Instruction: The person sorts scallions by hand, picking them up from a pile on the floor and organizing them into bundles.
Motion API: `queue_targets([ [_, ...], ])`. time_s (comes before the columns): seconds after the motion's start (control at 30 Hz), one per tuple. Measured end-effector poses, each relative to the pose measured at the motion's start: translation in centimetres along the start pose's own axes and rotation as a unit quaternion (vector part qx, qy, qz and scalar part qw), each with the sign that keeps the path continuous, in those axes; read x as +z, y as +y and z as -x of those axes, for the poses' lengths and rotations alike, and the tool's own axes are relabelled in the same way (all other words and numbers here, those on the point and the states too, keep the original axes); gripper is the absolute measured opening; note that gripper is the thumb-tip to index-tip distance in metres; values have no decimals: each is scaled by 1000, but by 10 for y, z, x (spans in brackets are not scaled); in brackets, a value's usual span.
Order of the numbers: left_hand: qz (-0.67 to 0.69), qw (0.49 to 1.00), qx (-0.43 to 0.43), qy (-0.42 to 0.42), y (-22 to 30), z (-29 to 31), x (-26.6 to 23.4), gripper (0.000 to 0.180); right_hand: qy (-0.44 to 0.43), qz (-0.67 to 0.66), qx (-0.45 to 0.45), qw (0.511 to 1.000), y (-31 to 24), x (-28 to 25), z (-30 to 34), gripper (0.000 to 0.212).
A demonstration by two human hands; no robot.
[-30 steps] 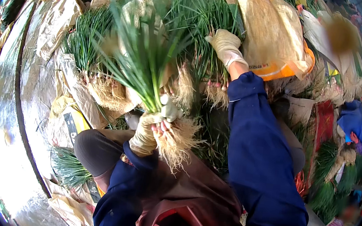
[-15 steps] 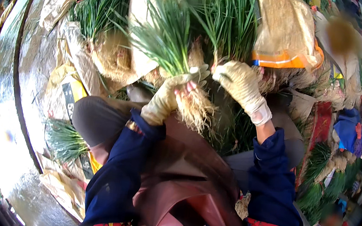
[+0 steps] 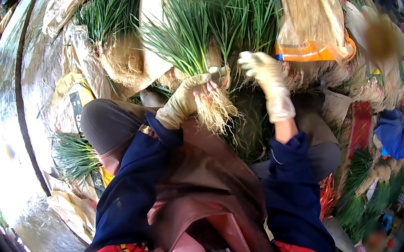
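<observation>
My gloved left hand (image 3: 185, 99) is closed round a bunch of green onions (image 3: 216, 108), just below its leaves. The bunch's pale, stringy roots hang down to the right, and its long green leaves fan up and to the left. My gloved right hand (image 3: 263, 75) is raised to the right of the bunch, apart from it. Its fingers are parted, and I see nothing in them. Just beyond my hands stand more green onions (image 3: 255, 19), leaves pointing away from me. A brown apron (image 3: 206, 172) covers my lap.
Beige woven sacks (image 3: 313, 24) lie among onion piles at the far side. Another leafy bundle (image 3: 76, 157) lies by my left knee. Wet, shiny floor (image 3: 41, 121) stretches along the left. A dark blue cloth (image 3: 391, 133) and more green bundles (image 3: 352, 215) are at the right.
My right hand has shifted slightly up, and its fingers have opened from a pinch. The bunch in my left hand stays nearly in place, its leaves spread a little wider.
</observation>
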State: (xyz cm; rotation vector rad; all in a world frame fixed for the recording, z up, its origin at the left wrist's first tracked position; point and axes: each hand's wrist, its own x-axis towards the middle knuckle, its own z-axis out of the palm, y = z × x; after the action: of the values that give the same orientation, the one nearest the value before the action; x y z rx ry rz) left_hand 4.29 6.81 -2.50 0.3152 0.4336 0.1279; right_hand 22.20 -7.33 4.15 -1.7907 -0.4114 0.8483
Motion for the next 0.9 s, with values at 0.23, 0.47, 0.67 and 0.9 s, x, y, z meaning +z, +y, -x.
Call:
queue_targets([
  [0.23, -68, 997, -37, 27, 1, 15, -6, 14, -55, 203, -63, 976, 12, 60, -29, 34],
  [0.47, -35, 998, -28, 43, 4, 24, -4, 28, -56, 357, -68, 930, 12, 79, -10, 28],
  [0.67, -216, 973, -17, 74, 23, 42, 4, 29, -33, 599, -72, 796, 11, 69, -11, 27],
  [0.9, -103, 989, -17, 107, 35, 68, 2, 16, -341, 536, 197, 747, 107, 49, 18, 51],
])
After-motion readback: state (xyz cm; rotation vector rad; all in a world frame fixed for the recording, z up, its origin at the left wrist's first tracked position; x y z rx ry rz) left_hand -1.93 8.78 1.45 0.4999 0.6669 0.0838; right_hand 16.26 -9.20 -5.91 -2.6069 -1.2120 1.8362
